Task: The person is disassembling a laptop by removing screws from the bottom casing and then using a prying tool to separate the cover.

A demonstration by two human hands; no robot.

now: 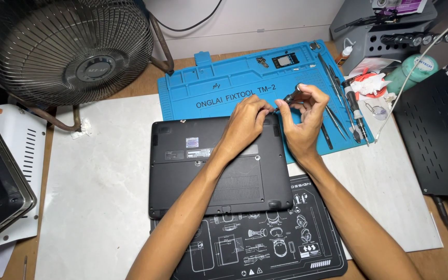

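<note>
A black laptop [208, 166] lies upside down in the middle of the desk, its base panel facing up. My right hand [303, 120] grips a small dark screwdriver [289, 97] by its handle above the laptop's far right corner. The tool slants down to the left. My left hand [246, 120] rests on the far edge of the laptop, and its fingertips pinch at the screwdriver's tip. Whatever sits at the tip is hidden by my fingers.
A blue repair mat [219, 85] lies behind the laptop, with tweezers and screwdrivers [346, 111] along its right side. A black printed mat [276, 243] sits under the laptop's near edge. A metal fan [63, 46] stands far left, a black perforated box [439, 129] at right.
</note>
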